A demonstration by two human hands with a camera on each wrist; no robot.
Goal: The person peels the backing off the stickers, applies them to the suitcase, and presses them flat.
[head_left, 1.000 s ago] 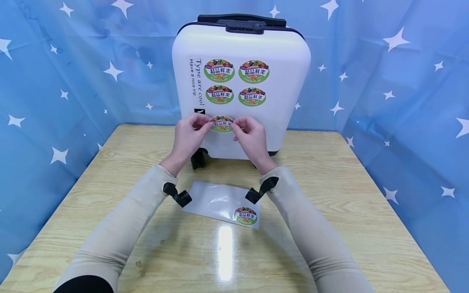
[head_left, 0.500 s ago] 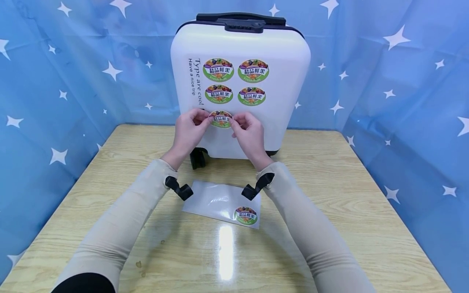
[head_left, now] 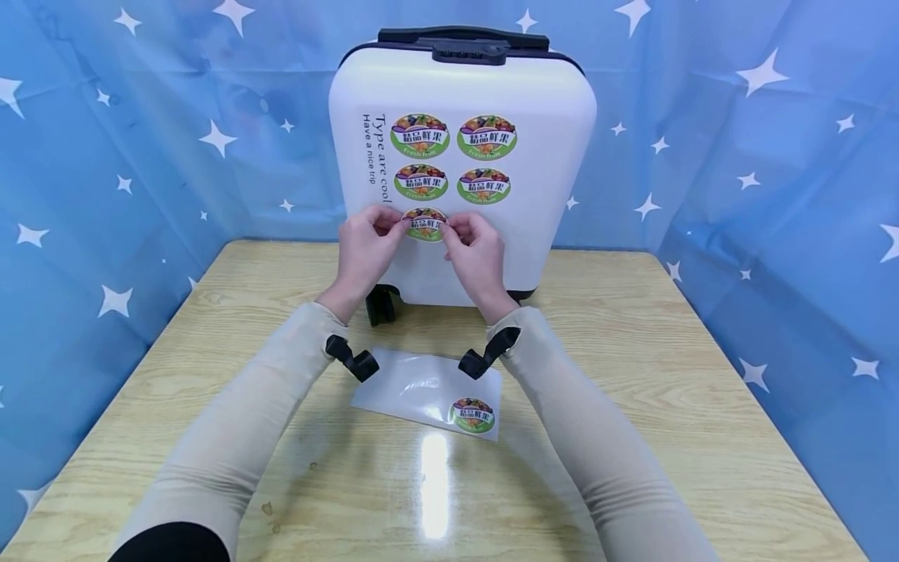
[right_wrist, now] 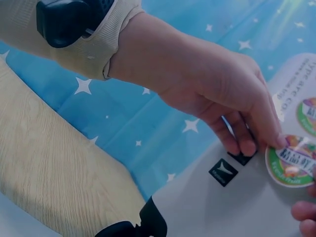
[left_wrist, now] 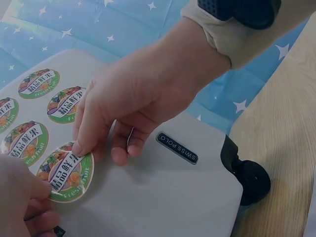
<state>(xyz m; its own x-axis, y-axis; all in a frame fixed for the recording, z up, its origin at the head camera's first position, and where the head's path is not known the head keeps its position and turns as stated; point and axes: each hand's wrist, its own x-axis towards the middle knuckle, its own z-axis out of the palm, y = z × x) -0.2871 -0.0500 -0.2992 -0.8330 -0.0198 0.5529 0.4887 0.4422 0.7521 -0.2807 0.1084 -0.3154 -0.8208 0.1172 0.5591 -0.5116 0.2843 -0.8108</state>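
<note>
An oval fruit sticker (head_left: 424, 225) with a green lower rim is held by its two side edges in front of the white suitcase (head_left: 555, 156). My left hand (head_left: 367, 248) pinches its left edge between thumb and finger. On the opposite edge my right hand (head_left: 479, 254) does the same, its other fingers loosely bent. The left wrist view shows the sticker (left_wrist: 66, 173) between both hands, close to the suitcase shell. Whether its back touches the shell, I cannot tell. Several matching stickers, such as the upper-left one (head_left: 420, 136), are on the suitcase in two columns above.
A white backing sheet (head_left: 407, 390) lies on the wooden table (head_left: 632, 375), bearing one more sticker (head_left: 473, 415) at its right corner. The suitcase stands upright at the back, with a black wheel (head_left: 381, 306) at lower left. A blue star-patterned curtain (head_left: 281, 156) surrounds the table.
Both hands have moved slightly upward with the held sticker, bringing it nearer the row above. The backing sheet and the suitcase stay in place.
</note>
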